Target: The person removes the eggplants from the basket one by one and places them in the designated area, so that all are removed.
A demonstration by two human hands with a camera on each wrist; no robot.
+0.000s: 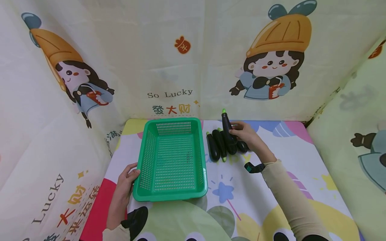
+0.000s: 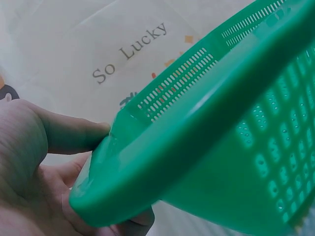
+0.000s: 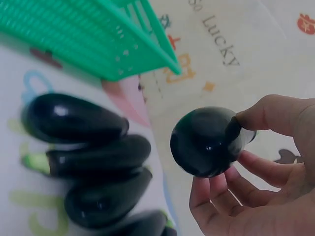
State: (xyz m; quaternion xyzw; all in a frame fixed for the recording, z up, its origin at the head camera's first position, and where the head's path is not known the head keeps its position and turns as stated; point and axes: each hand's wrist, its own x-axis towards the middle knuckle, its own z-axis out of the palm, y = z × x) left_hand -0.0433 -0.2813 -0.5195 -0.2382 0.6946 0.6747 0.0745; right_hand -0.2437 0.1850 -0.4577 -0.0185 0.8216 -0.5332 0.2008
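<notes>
My left hand (image 1: 122, 187) grips the left rim of a green plastic basket (image 1: 170, 195), thumb on top and fingers underneath in the left wrist view. The basket's perforated floor is bare. Between thumb and fingers of my right hand (image 1: 248, 134) is a dark, glossy eggplant (image 1: 227, 124). Its green stem end points away; its round bottom (image 3: 204, 147) faces the right wrist camera. Below it several more eggplants (image 1: 213, 149) lie side by side on the table, just right of the basket. The held eggplant and right hand partly hide the rightmost ones.
A colourful printed cloth (image 1: 211, 187) covers the table. Pale printed sheets (image 1: 217, 83) hang behind it and along both sides. A dark wrist device (image 1: 254, 167) sits on the right wrist.
</notes>
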